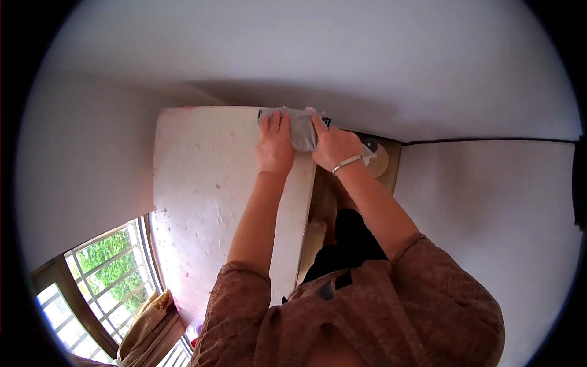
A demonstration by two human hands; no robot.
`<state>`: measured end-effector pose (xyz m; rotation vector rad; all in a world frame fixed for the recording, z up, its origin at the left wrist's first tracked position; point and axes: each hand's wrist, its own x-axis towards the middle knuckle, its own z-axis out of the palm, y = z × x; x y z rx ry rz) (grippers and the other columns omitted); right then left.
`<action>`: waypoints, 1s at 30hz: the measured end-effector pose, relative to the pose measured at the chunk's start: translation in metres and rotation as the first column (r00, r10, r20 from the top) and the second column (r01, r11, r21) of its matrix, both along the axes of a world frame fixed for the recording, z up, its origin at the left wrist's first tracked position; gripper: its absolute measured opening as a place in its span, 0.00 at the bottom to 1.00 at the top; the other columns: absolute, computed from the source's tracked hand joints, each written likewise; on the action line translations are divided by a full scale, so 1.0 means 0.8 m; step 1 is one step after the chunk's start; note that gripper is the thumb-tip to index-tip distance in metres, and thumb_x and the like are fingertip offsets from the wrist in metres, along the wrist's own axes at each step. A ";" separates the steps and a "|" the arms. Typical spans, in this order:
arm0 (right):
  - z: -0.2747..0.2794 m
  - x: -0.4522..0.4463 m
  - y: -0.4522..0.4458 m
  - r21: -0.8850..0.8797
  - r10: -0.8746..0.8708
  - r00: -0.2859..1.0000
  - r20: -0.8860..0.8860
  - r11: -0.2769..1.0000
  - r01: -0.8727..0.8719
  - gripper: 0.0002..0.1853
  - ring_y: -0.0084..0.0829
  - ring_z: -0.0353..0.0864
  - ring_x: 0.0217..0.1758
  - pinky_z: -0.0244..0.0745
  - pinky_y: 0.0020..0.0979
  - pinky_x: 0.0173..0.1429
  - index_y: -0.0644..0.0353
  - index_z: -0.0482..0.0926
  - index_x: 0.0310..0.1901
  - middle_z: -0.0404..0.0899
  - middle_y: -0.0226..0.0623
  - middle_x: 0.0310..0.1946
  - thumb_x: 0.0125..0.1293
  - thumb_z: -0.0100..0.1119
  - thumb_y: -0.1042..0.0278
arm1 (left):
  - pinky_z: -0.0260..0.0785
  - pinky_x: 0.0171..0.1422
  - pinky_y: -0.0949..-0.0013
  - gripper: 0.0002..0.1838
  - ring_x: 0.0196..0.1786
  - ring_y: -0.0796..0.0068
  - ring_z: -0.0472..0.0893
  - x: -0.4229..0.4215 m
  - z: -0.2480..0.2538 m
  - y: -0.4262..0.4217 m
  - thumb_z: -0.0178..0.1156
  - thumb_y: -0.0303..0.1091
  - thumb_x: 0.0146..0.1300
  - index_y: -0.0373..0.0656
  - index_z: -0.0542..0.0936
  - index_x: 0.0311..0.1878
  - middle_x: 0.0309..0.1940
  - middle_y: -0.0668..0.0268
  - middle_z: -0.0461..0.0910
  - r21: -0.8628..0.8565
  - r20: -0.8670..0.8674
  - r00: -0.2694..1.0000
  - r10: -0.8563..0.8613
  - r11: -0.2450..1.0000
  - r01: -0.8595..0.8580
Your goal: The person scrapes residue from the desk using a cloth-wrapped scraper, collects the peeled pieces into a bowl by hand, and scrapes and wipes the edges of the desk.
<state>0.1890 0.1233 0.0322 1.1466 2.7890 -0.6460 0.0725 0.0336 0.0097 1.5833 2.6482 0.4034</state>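
Note:
A grey, crinkled wrapped bundle point(303, 132) lies at the far right corner of a white, scuffed tabletop point(211, 177). Dark patterned bits show at both of its ends. My left hand point(274, 147) rests on the bundle's left part, fingers stretched forward and a little apart. On its right end presses my right hand point(336, 145), its index finger extended and the other fingers curled. What the curled fingers hold, if anything, is hidden. A bracelet point(347, 163) circles my right wrist.
A barred window point(113, 269) with a brown curtain point(153, 330) is at the lower left. Pale walls point(367, 61) stand behind and to the right. Beyond the table's right edge, a round beige item point(378, 161) sits on a brown surface point(391, 168), near my legs.

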 end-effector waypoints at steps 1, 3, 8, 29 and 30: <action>0.006 0.004 -0.002 0.011 -0.001 1.000 -0.005 1.000 0.001 0.32 0.44 0.78 0.28 0.74 0.41 0.32 0.52 0.64 0.56 0.77 0.44 0.26 0.44 0.58 0.64 | 0.69 0.53 0.62 0.25 0.62 0.57 0.61 0.003 0.002 -0.001 0.50 0.21 0.51 0.43 0.67 0.56 0.59 0.63 0.65 0.011 -0.005 1.000 -0.001 1.000 0.001; 0.014 0.016 -0.012 -0.040 -0.005 0.999 0.050 0.999 0.007 0.32 0.44 0.79 0.28 0.74 0.40 0.32 0.52 0.64 0.56 0.77 0.45 0.27 0.44 0.58 0.64 | 0.69 0.53 0.62 0.25 0.62 0.57 0.60 0.015 0.007 -0.009 0.50 0.21 0.51 0.43 0.67 0.56 0.60 0.63 0.63 -0.045 -0.002 1.000 -0.021 0.999 0.021; -0.001 0.010 -0.005 -0.013 -0.003 1.000 0.027 1.000 0.003 0.33 0.42 0.79 0.28 0.75 0.39 0.32 0.51 0.64 0.56 0.77 0.43 0.26 0.42 0.60 0.64 | 0.70 0.52 0.63 0.25 0.63 0.57 0.60 0.011 0.008 -0.003 0.51 0.22 0.51 0.42 0.67 0.56 0.60 0.63 0.63 -0.069 0.002 1.000 -0.011 0.998 0.011; -0.012 0.030 -0.013 0.102 -0.081 0.994 -0.075 0.991 0.089 0.37 0.42 0.76 0.22 0.74 0.39 0.28 0.50 0.65 0.57 0.75 0.40 0.24 0.38 0.62 0.63 | 0.72 0.48 0.64 0.28 0.64 0.56 0.58 0.025 0.001 0.002 0.52 0.21 0.51 0.44 0.65 0.58 0.60 0.63 0.62 -0.043 -0.016 0.999 -0.038 0.998 0.037; -0.014 0.032 -0.011 0.100 -0.058 0.995 -0.079 0.993 0.066 0.37 0.42 0.76 0.22 0.74 0.39 0.28 0.50 0.65 0.57 0.75 0.40 0.23 0.38 0.63 0.64 | 0.72 0.48 0.64 0.27 0.64 0.56 0.58 0.027 0.000 0.001 0.52 0.21 0.51 0.43 0.65 0.58 0.61 0.63 0.62 -0.021 -0.033 0.998 -0.045 0.999 0.044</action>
